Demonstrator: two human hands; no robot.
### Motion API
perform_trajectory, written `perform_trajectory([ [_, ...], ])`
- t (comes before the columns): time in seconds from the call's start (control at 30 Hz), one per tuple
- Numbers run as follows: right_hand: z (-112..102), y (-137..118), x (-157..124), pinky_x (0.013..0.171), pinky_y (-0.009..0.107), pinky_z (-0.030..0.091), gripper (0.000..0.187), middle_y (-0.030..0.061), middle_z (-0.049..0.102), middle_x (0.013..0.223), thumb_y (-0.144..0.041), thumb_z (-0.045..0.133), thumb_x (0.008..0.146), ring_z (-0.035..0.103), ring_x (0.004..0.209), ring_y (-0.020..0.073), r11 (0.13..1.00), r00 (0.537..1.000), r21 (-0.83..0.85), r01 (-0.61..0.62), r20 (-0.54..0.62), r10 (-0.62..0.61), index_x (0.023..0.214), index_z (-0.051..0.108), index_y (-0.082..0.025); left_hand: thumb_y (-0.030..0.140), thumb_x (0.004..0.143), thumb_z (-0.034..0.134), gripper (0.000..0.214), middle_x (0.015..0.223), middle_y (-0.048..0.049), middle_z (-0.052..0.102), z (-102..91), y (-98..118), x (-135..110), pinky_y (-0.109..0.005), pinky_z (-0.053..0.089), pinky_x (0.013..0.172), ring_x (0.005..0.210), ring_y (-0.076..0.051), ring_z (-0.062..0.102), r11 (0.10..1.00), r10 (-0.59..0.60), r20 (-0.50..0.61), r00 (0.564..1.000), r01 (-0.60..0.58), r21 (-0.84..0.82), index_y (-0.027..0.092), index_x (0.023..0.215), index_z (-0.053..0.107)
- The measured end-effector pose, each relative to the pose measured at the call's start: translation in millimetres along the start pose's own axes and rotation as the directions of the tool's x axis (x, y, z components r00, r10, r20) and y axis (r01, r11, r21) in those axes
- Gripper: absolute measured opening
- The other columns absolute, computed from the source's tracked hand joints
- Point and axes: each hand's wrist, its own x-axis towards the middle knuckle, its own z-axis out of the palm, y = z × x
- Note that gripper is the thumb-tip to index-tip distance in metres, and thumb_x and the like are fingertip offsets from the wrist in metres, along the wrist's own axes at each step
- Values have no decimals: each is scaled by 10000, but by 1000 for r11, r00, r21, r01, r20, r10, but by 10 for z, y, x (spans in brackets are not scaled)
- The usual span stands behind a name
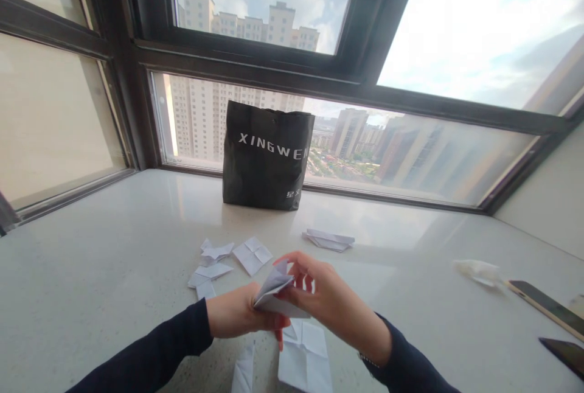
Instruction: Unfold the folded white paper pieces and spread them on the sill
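A piece of folded white paper (277, 302) is held between both hands above the sill. My left hand (239, 311) grips its left side, with the thumb along the lower edge. The fingers of my right hand (314, 280) pinch its upper right part, where a flap stands up. Just below the hands lies a creased paper square (306, 359). Left of that is a narrow folded paper (243, 370), cut off by the frame's bottom edge. Beyond my left hand lie another folded square (252, 255) and several folded paper shapes (212, 259).
A black bag (267, 159) with white lettering stands against the window. A long folded paper (328, 239) rests beyond my right hand. To the right are a crumpled whitish packet (478, 272), a flat dark device with a pale edge (547, 308) and another dark flat object (564, 353).
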Motion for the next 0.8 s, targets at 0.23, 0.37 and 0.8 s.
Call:
perform_trajectory([
  [0.23,-382,440,53,521,279,432,300,27,656,657,-447,627,661,579,601,185,931,972,287,-227,2,236,771,685,-175,715,760,373,665,308,63,305,-86,-56,23,-208,163,316,255,-70,236,978,-126,-8,992,126,169,120,619,634],
  [0.37,-819,996,101,425,262,360,449,44,617,525,-559,626,569,526,473,170,923,888,54,-382,-257,382,643,676,-119,722,771,330,700,285,76,233,-189,-112,62,-220,104,324,254,-68,175,982,7,-181,983,28,188,120,582,632],
  [0.8,-745,1777,-70,732,373,408,242,76,556,764,-387,610,631,532,787,261,798,864,-463,-386,-485,137,744,544,-184,695,767,395,642,341,71,192,-214,-359,96,-264,65,394,342,-86,132,990,19,-231,973,15,142,145,465,534],
])
